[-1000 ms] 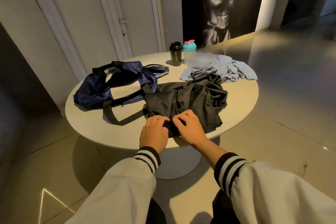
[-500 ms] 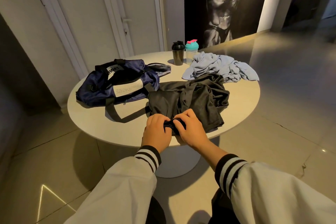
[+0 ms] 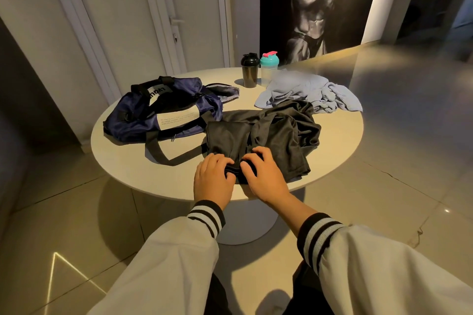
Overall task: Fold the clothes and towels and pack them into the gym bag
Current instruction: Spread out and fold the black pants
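A crumpled black garment (image 3: 276, 133) lies in the middle of the round white table (image 3: 128, 161). Both hands are at its near edge, side by side. My left hand (image 3: 213, 179) and my right hand (image 3: 263, 176) have curled fingers that grip a bunched fold of the black cloth between them. A navy gym bag (image 3: 163, 107) with black straps lies unzipped to the left of the garment. A light blue towel (image 3: 307, 92) lies in a heap behind the garment, at the table's far right.
A black shaker bottle (image 3: 249, 70) and a clear one with a teal lid (image 3: 269, 69) stand at the table's far edge. A loose bag strap (image 3: 163, 156) loops over the tabletop left of my hands. White doors and a dark wall poster stand behind; tiled floor surrounds the table.
The hands stay at the garment's near edge, and their fingers have shifted a little on the bunched fold. The camera has shifted slightly. Nothing else on the table has moved.
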The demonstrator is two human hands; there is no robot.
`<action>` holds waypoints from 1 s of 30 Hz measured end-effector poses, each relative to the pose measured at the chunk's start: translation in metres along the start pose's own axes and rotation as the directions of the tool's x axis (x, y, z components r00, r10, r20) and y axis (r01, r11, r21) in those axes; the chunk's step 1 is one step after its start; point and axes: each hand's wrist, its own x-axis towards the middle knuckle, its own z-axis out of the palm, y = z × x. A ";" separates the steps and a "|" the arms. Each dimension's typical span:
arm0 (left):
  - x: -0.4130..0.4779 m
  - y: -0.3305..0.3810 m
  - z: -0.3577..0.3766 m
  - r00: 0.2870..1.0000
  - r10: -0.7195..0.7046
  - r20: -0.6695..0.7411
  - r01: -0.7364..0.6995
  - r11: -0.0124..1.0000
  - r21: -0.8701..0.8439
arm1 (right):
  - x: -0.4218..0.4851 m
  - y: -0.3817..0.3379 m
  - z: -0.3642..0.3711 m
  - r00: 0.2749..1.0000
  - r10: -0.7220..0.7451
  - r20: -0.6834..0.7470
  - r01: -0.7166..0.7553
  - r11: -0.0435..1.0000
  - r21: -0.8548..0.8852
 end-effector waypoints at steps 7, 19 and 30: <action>-0.007 0.007 -0.007 0.998 -0.058 0.014 0.057 0.996 0.070 | 0.001 -0.002 0.006 0.999 -0.035 0.028 0.039 0.984 -0.173; -0.013 0.019 -0.013 0.984 -0.153 -0.089 0.153 0.988 -0.013 | -0.003 -0.009 0.001 1.000 0.015 0.011 -0.013 0.991 -0.133; -0.011 0.004 -0.012 0.990 0.102 0.097 -0.113 0.987 0.111 | -0.004 -0.002 -0.004 0.999 0.050 -0.002 -0.049 0.997 0.058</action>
